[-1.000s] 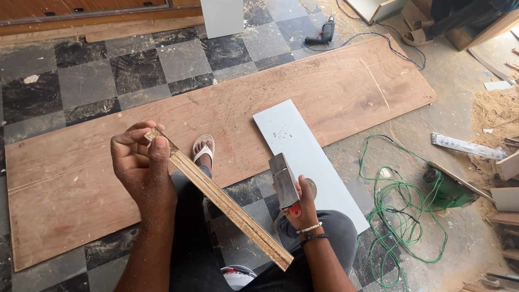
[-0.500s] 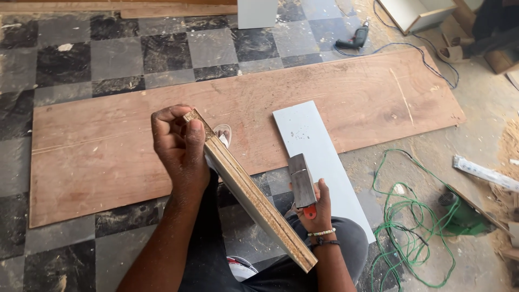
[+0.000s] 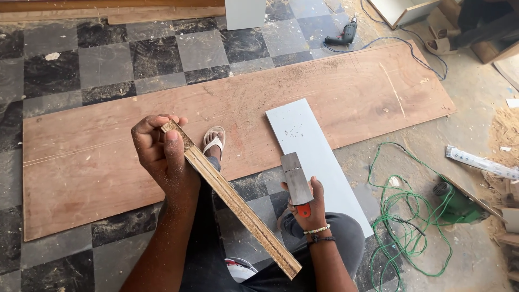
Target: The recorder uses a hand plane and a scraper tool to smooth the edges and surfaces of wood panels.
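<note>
My left hand (image 3: 161,157) grips the upper end of a long narrow plywood strip (image 3: 235,203), which slants down to the right across my lap with its layered edge facing up. In my right hand (image 3: 309,203) is a flat metal scraper blade with an orange handle (image 3: 297,181), held upright just right of the strip and not touching it. Below both hands a large brown plywood sheet (image 3: 108,140) lies on the floor. A white board (image 3: 311,146) rests partly on that sheet beside the blade. My sandalled foot (image 3: 214,141) rests on the sheet.
A black power drill (image 3: 341,37) with a blue cord lies beyond the sheet. A tangle of green cable (image 3: 403,216) and a green power tool (image 3: 459,203) sit on the right. Sawdust and wood offcuts (image 3: 505,130) pile at the far right. Another person's sandalled foot (image 3: 440,46) shows at top right.
The view has shifted slightly, so the sheet and drill sit a little differently in frame. Both hands keep their hold; the strip and the blade stay about the same distance apart.
</note>
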